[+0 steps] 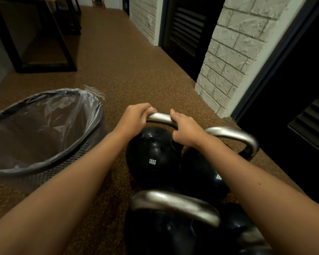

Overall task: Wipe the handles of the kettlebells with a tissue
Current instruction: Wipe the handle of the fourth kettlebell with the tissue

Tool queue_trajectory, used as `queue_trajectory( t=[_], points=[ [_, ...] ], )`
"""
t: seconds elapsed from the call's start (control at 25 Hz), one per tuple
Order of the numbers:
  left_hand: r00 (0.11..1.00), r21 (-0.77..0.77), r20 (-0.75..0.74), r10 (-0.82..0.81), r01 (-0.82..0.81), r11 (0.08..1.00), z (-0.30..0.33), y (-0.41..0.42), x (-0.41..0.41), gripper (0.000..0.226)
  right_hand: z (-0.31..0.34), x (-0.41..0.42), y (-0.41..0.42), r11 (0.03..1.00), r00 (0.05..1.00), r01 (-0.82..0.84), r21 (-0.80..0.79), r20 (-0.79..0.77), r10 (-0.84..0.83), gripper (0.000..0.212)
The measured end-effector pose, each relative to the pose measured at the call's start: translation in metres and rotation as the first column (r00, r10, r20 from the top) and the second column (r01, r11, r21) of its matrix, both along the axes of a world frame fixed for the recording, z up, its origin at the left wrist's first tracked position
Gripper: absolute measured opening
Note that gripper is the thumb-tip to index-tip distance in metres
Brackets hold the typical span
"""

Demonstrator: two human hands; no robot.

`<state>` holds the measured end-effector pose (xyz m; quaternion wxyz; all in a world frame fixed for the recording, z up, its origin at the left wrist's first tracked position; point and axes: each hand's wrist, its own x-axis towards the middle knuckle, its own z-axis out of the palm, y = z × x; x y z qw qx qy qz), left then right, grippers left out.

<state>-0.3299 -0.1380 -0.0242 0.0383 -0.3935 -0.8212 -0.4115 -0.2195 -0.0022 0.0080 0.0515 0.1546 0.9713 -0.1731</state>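
Several black kettlebells with silver handles stand together on the brown floor. The farthest one [152, 159], marked 12KG, has its silver handle [160, 118] held at both ends. My left hand [134, 117] grips the handle's left end, fingers curled over it. My right hand [185, 128] grips the right end. A second kettlebell [201, 173] with its handle [234, 136] sits to the right, partly behind my right forearm. A third kettlebell's handle [175, 203] is nearest me. No tissue shows in either hand.
A black mesh waste bin [50, 163] lined with a clear plastic bag stands on the left, close to my left forearm. A white brick pillar [234, 52] and dark louvred doors [188, 28] are on the right. A dark table frame [33, 43] stands at the far left.
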Motion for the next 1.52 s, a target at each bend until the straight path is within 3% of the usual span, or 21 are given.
queue_trajectory(
  t=[0.16,0.4,0.56,0.72,0.88,1.08,1.32,1.52],
  points=[
    [0.997,-0.076,0.038,0.074,-0.071,0.995,0.002,0.002,-0.007,0.023,0.001,-0.002,0.001,1.0,1.0,-0.004,-0.002,-0.003,0.004,0.076],
    [0.969,0.017,-0.248,-0.012,0.016,1.0,-0.021,0.0,0.018,0.025,-0.001,-0.001,-0.001,1.0,1.0,-0.005,0.011,0.003,0.005,0.078],
    [0.976,0.06,-0.106,0.189,-0.183,0.981,-0.02,0.005,0.015,0.024,-0.001,-0.003,0.0,1.0,1.0,0.002,0.004,0.001,-0.002,0.078],
    [0.938,0.008,-0.341,0.058,-0.059,0.998,-0.033,0.004,0.025,0.029,-0.002,-0.002,-0.001,1.0,1.0,0.002,0.016,0.005,-0.002,0.079],
    [0.957,0.039,-0.252,0.146,-0.141,0.989,-0.023,0.007,0.017,0.023,-0.003,-0.003,-0.001,1.0,1.0,0.002,0.015,-0.007,-0.002,0.079],
    [0.92,0.0,-0.391,0.044,-0.047,0.999,-0.035,0.0,0.024,0.035,-0.006,-0.002,0.0,1.0,1.0,0.003,0.005,-0.025,-0.003,0.08],
    [0.979,0.029,-0.11,0.17,-0.168,0.985,-0.02,-0.004,0.008,0.024,-0.006,-0.001,0.001,1.0,1.0,0.014,-0.013,-0.009,-0.014,0.081],
    [0.975,0.073,-0.145,0.171,-0.162,0.984,-0.019,-0.013,0.027,0.027,-0.008,-0.003,0.001,1.0,1.0,0.019,-0.011,-0.013,-0.019,0.081]
  ],
)
